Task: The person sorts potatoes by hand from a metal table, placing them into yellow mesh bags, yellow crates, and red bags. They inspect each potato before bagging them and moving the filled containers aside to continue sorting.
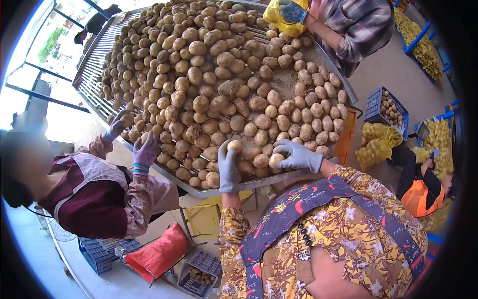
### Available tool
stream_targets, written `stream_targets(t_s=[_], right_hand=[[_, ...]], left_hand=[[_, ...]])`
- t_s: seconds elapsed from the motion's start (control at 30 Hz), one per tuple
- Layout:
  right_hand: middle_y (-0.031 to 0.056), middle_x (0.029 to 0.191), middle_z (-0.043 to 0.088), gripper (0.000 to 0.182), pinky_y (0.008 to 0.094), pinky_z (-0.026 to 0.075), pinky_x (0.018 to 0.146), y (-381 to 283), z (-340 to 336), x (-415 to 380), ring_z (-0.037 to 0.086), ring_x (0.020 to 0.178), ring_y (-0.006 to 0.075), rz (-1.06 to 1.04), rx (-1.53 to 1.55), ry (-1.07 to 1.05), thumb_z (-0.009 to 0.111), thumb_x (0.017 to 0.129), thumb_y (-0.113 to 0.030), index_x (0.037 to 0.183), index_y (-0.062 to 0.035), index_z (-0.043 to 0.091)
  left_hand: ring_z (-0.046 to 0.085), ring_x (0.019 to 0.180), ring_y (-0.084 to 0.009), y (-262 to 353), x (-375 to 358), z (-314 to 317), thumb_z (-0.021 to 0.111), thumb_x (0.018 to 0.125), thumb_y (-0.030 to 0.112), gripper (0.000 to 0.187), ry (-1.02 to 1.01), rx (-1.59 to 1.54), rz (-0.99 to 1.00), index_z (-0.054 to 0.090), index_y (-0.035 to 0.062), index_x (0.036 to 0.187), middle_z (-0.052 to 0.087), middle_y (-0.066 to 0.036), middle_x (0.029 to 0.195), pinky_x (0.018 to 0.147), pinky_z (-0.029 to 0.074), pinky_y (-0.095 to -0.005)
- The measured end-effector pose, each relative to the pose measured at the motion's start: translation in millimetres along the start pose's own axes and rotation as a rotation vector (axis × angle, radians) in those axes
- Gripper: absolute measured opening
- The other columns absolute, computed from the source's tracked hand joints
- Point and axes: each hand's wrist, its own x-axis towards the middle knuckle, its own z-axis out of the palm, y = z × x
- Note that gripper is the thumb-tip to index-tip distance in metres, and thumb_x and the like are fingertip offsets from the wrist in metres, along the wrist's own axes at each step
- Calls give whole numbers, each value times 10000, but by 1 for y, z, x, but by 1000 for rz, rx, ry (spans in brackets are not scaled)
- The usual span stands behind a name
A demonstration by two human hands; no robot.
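Both of my hands wear grey gloves and are over the near edge of a slatted metal sorting table (350,90) heaped with potatoes (196,74). My left hand (229,167) has its fingers closed around a pale potato (234,145), lifted at the pile's edge. To its right, my right hand (298,156) grips another potato (276,160) between thumb and fingers, close to the table's rim. More loose potatoes lie between the two hands and beyond them. The undersides of both held potatoes are hidden.
At the left, a co-worker's gloved hands (145,149) touch potatoes. Across the table, another person's gloved hand (293,11) holds a yellow mesh bag (279,17). Below stand a red sack (158,251) and a crate (201,264). Filled yellow bags (378,144) and a blue crate (404,113) sit on the right.
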Motion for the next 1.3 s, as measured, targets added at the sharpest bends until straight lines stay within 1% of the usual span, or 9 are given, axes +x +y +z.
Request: stream_targets(t_s=[0.1, 0.23, 0.3, 0.47, 0.67, 0.8, 1.07, 1.13, 1.3], right_hand=[[130, 1505, 486, 574, 406, 453, 1108, -6, -11, 2, 506, 1365, 308, -14, 28, -48, 796, 810, -464, 1262, -129, 681], [131, 1508, 487, 585, 405, 488, 1066, -10, -17, 9, 540, 1330, 316, -3, 38, -122, 797, 796, -476, 1253, -128, 686], [133, 1512, 482, 589, 407, 482, 1069, -9, -19, 10, 543, 1325, 325, -18, 12, -140, 794, 790, -484, 1251, -135, 687], [132, 1508, 487, 580, 417, 464, 1089, -12, -26, 13, 538, 1328, 340, 11, 40, -187, 788, 789, -479, 1251, -144, 682], [141, 1514, 476, 585, 429, 454, 1102, -16, -30, 15, 531, 1331, 357, 9, 35, -214, 794, 781, -470, 1251, -144, 675], [152, 1517, 467, 579, 434, 451, 1105, -22, -32, 12, 526, 1332, 371, 5, 14, -238, 801, 781, -447, 1250, -133, 674], [81, 1321, 623, 555, 339, 480, 1051, -15, -20, 3, 591, 1227, 187, 272, 767, -93, 779, 876, -238, 1362, -43, 596], [45, 1190, 687, 523, 258, 490, 991, -9, -15, 1, 632, 1119, 123, 256, 968, -64, 745, 936, -262, 1366, -16, 575], [102, 1180, 696, 537, 295, 570, 846, -72, -3, -3, 692, 1011, 191, 335, 1384, -170, 687, 978, -317, 1407, -37, 525]], left_hand=[[604, 1075, -285, 20, -28, -43, 545, 1029, 481, 530, 182, -481, -74, 563, 31, 1307, 621, -154, 1184, 934, 538, -432], [636, 990, -282, 62, -15, -46, 588, 1005, 448, 509, 413, 419, 0, 620, 12, 1265, 681, -121, 1113, 924, 528, -398], [673, 1025, -250, 61, 3, -41, 648, 955, 429, 544, 424, 1567, 97, 627, 3, 1292, 712, -134, 1134, 915, 529, -328], [685, 1115, -353, 79, -14, -28, 695, 888, 379, 532, 13, 1046, -140, 656, 47, 1301, 708, -233, 1189, 938, 538, -407], [669, 1129, -352, 59, -15, -27, 731, 861, 444, 668, 344, 1594, 87, 574, 55, 1382, 663, -203, 1269, 942, 535, -430], [659, 1110, -380, 67, 28, -3, 781, 819, 472, 675, 277, 1805, -244, 563, 18, 1268, 655, -218, 1205, 932, 527, -452], [680, 1048, -331, 61, 4, -56, 792, 817, 436, 674, 186, 1374, 161, 547, 14, 1282, 666, -173, 1173, 893, 539, -425], [669, 970, -219, 69, -35, -57, 784, 839, 385, 642, 240, 527, 92, 535, 29, 1312, 659, -100, 1119, 824, 550, -344], [630, 823, -145, 30, -157, -106, 754, 876, 294, 565, 144, -27, -107, 524, 43, 1327, 642, -60, 1081, 719, 538, -283]])
